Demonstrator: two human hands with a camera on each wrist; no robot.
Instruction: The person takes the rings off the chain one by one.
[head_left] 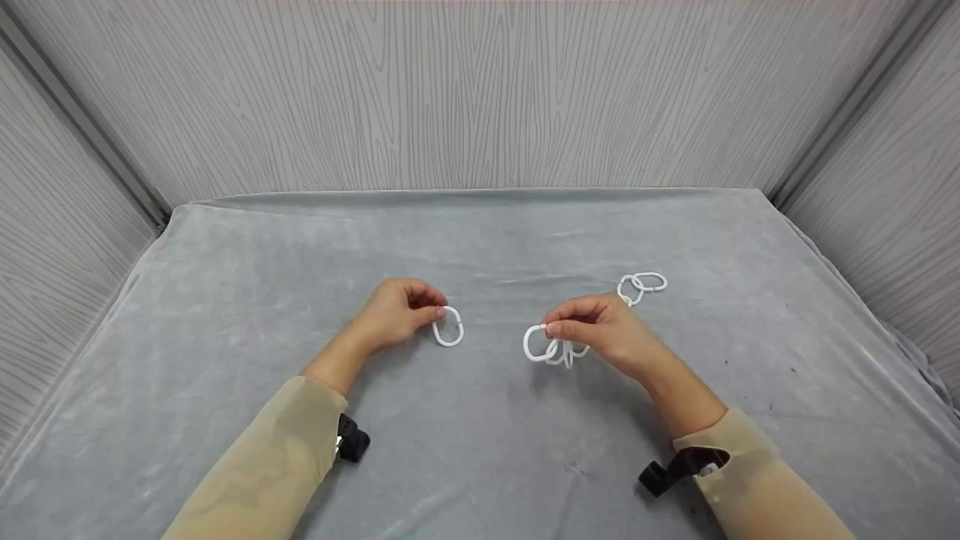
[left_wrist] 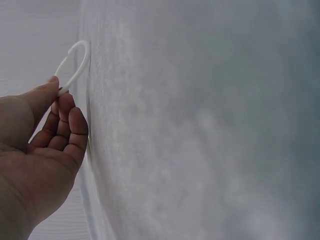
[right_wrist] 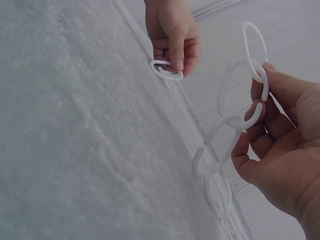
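Note:
Between thumb and fingers, my left hand (head_left: 401, 311) pinches a single white plastic C-shaped link (head_left: 448, 327), an oval ring with a small gap in its side. My right hand (head_left: 600, 330) pinches the end link (head_left: 534, 343) of a white plastic chain. In the right wrist view more links of that chain (right_wrist: 232, 107) hang below the fingers, hooked through one another. The two hands are apart, with the loose link left of the chain's end. In the left wrist view the link (left_wrist: 82, 67) stands out beyond the thumb tip.
Two joined white links (head_left: 649, 281) show on the grey cloth just beyond my right hand, which partly hides them. Grey cloth (head_left: 480, 450) covers the table. Pale wood-grain panels (head_left: 480, 97) rise at the back and both sides.

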